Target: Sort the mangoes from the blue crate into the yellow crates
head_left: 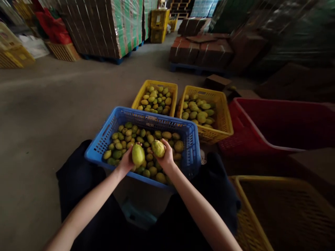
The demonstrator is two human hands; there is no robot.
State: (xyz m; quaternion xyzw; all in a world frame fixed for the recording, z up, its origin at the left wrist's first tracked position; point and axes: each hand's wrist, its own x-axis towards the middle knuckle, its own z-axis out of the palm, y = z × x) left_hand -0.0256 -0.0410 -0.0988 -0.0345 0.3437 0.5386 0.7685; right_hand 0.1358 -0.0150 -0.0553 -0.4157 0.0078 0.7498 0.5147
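Note:
My left hand (pixel 126 161) is closed round a large, smooth green-yellow lemon (pixel 138 155). A rounder lemon with bumpy skin (pixel 158 149) sits in my right hand (pixel 167 157), its fingers wrapped round the far side. Both hands are above a blue plastic crate (pixel 90 155) that stands between my knees. Many green and yellow lemons (pixel 125 136) of mixed sizes lie in this crate, and my hands and the two fruits hide some of them.
Beyond the blue crate stand two yellow crates (pixel 175 91) (pixel 222 111) of lemons. On the right are a red bin (pixel 235 139) and another yellow crate (pixel 251 209). Wrapped pallet stacks (pixel 104 28) and brown cartons on a blue pallet (pixel 199 52) stand farther back.

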